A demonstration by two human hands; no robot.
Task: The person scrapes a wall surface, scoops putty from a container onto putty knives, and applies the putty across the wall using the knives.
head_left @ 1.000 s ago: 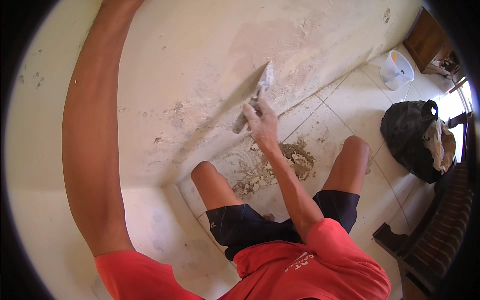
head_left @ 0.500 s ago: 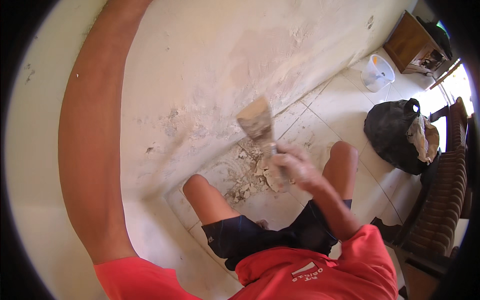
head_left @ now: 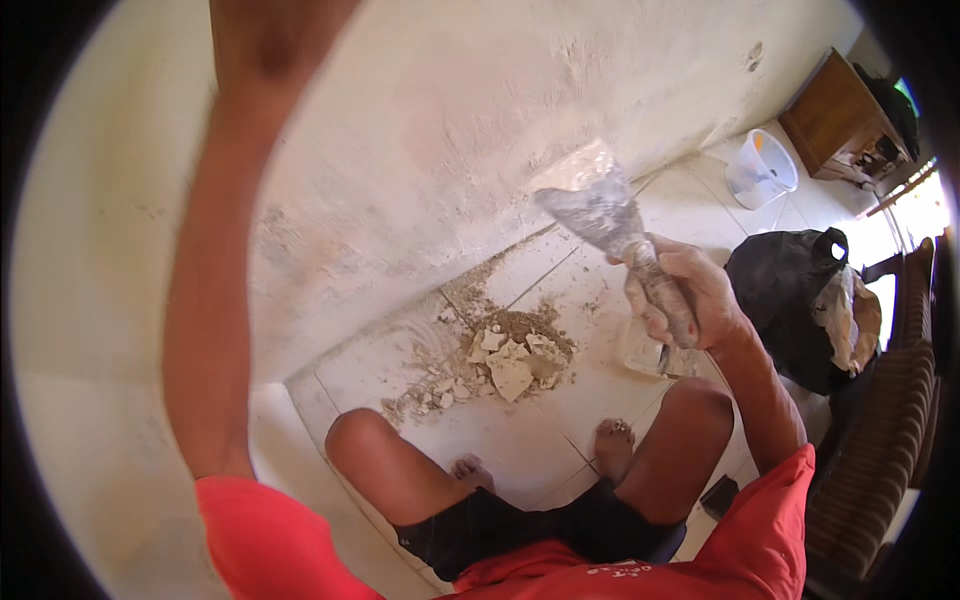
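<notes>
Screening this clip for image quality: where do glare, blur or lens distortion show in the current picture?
In the head view, the bright opening at the right is washed out, and light whitens the scraper blade near its edge; in that same head view, the left arm blurs toward the top, while the slatted bench looks curved, probably fisheye distortion.

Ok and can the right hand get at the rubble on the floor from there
Probably yes: the right hand is in the air to the right of the rubble, which lies uncovered, with nothing seeming to block the way. It grips the scraper, though, so picking pieces up looks awkward.
</notes>
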